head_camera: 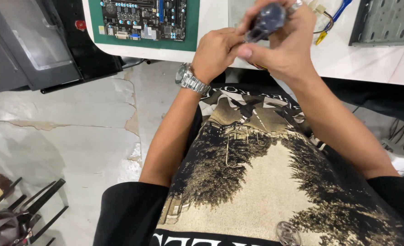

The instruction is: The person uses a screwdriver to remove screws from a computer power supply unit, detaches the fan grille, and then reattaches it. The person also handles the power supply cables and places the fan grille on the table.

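Both hands closed together on a dark, translucent screwdriver handle (266, 20), held up just near of the white table's edge.

The handle looks like hard, smooth plastic: light and stiff, likely a little slick, so a grip around its thick, rounded body should serve better than pinching its narrower end. The right hand (286, 43) wraps it, fingers curled over the top and a ring showing; the left hand (215, 52), with a metal wristwatch (189, 79), is bunched against the handle's lower end, and its fingertips are hidden, so what they pinch I cannot tell. Just beyond lies the white table (211, 23). A circuit board (142, 18) on a green mat (192, 27) sits far left, with loose wires (329, 20) and a grey metal tray (386, 23) far right. Open room lies near, over the lap, and left over the cracked floor (65, 132).
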